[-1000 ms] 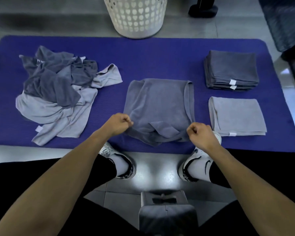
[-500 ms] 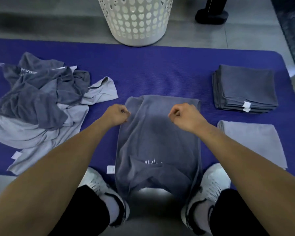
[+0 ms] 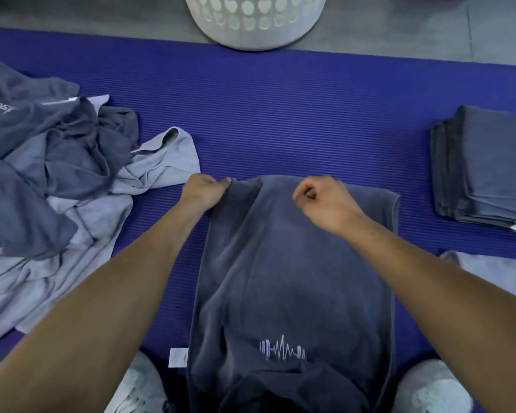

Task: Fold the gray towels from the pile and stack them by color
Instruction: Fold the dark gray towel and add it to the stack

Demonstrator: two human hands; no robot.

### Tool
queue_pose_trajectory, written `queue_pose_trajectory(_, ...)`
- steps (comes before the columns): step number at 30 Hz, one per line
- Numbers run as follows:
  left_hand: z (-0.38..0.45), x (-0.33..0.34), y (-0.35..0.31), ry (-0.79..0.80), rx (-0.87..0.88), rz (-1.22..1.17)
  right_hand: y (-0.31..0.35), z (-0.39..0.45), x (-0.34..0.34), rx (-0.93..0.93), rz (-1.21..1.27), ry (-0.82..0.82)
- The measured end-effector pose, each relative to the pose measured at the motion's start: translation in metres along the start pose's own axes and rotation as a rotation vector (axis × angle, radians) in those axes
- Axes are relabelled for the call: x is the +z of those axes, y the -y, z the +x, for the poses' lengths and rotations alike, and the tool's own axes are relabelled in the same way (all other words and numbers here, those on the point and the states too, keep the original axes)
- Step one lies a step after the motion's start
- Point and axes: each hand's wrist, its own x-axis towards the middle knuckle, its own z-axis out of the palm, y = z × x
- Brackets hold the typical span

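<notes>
While the left hand [image 3: 204, 190] pinches the far-left corner of the dark gray towel [image 3: 292, 281], the right hand [image 3: 325, 201] hangs over its far edge with fingers curled; can't tell if it has any cloth. Towel runs lengthwise from mat centre to 6 o'clock, between the sneakers; white barbell-pulse logo [image 3: 282, 348] near end, care tag [image 3: 178, 357] left edge. Unfolded pile [image 3: 57, 180] at 9 o'clock on the purple mat [image 3: 280, 114]. Dark folded stack [image 3: 486, 165] at 3 o'clock, light folded towel [image 3: 495, 268] just nearer. White laundry basket [image 3: 255, 22] at 12.
</notes>
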Motion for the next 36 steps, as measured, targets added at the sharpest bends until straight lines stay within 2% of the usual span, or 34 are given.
queue_pose_trajectory(2, -0.001, -0.003, -0.003, -0.028, -0.011, -0.196, -0.003, 0.011, 0.006, 0.035, 0.060, -0.056)
queue_pose_trajectory(5, -0.008, -0.014, 0.003, -0.154, 0.074, -0.471, -0.002, 0.024, 0.015, 0.035, 0.085, -0.113)
queue_pose_trajectory(9, -0.010, -0.022, 0.018, -0.162, 0.099, -0.609, 0.013, 0.038, 0.027, 0.007, 0.131, -0.135)
queue_pose_trajectory(13, -0.005, -0.027, 0.019, -0.173, 0.091, -0.586, 0.022, 0.045, 0.042, -0.027, 0.137, -0.098)
queue_pose_trajectory(17, 0.002, -0.029, 0.026, -0.170, 0.075, -0.405, 0.021, 0.042, 0.047, -0.044, 0.088, -0.055)
queue_pose_trajectory(21, -0.011, -0.032, 0.023, -0.262, 0.233, -0.354, 0.010, 0.027, 0.025, -0.043, 0.091, -0.021)
queue_pose_trajectory(23, -0.025, -0.025, 0.006, -0.184, 0.316, -0.342, -0.004, 0.015, 0.008, -0.044, 0.049, 0.002)
queue_pose_trajectory(27, -0.052, 0.026, -0.036, 0.082, 0.398, -0.346, -0.053, -0.013, -0.030, 0.034, -0.046, 0.026)
queue_pose_trajectory(30, -0.068, 0.083, -0.057, 0.211, 0.521, -0.138, -0.092, -0.031, -0.054, 0.107, -0.063, -0.072)
queue_pose_trajectory(34, -0.089, 0.145, -0.074, 0.318, 0.535, 0.583, -0.140, -0.043, -0.074, 0.132, -0.116, -0.291)
queue_pose_trajectory(36, -0.101, 0.158, -0.076, 0.288, 0.514, 0.765, -0.158, -0.039, -0.076, 0.157, -0.116, -0.294)
